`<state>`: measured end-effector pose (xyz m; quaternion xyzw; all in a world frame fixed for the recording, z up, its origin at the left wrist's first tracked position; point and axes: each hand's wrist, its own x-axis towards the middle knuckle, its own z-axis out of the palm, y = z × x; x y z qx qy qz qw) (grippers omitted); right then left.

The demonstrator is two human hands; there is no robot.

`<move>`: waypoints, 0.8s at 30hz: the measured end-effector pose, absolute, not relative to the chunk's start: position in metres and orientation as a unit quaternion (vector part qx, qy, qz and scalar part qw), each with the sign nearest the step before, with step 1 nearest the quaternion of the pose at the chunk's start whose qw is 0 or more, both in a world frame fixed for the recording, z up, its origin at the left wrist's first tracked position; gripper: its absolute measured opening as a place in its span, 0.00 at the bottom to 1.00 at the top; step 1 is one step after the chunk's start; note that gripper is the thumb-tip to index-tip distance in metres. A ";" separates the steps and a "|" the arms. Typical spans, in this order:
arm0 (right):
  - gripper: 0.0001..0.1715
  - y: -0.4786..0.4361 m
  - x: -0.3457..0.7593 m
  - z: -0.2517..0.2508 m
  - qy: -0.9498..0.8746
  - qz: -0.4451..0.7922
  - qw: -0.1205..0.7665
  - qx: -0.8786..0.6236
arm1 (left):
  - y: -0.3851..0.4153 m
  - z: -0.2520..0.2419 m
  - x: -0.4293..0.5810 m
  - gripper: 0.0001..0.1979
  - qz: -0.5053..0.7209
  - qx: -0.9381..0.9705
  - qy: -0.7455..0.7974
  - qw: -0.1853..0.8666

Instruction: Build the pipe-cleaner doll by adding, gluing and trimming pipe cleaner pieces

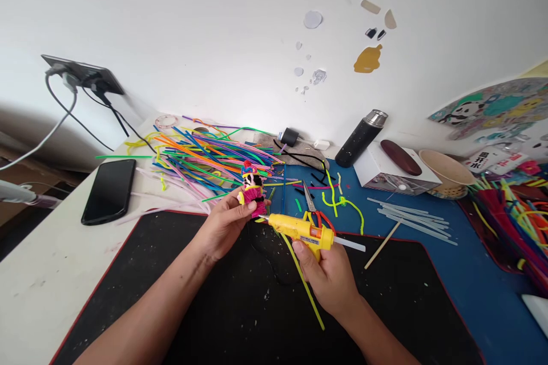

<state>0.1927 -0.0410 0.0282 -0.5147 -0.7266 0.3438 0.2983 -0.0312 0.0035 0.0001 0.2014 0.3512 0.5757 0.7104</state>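
Note:
Wrapped round a small pipe-cleaner figure is my left hand. The figure has a pink body, a black and white face and a blue hat with a red pompom. My right hand grips a yellow glue gun, whose nozzle points left at the figure's lower edge; whether it touches cannot be made out. A translucent glue stick sticks out of the gun's back. Scissors with orange handles lie just behind the gun. A yellow-green pipe cleaner runs across the black mat below.
Many coloured pipe cleaners are heaped behind my left hand. A phone lies left. Further right are a black thermos, a tissue box, glue sticks, a wooden stick and a bowl.

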 end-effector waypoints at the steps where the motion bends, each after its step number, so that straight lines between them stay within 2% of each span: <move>1: 0.26 -0.041 0.193 0.028 -0.727 0.342 0.297 -0.516 | 0.004 0.000 -0.031 0.20 0.576 0.199 0.351 0.711; 24: 0.24 -0.042 0.195 0.029 -0.707 0.356 0.314 -0.524 | 0.004 -0.002 -0.032 0.21 0.580 0.189 0.341 0.715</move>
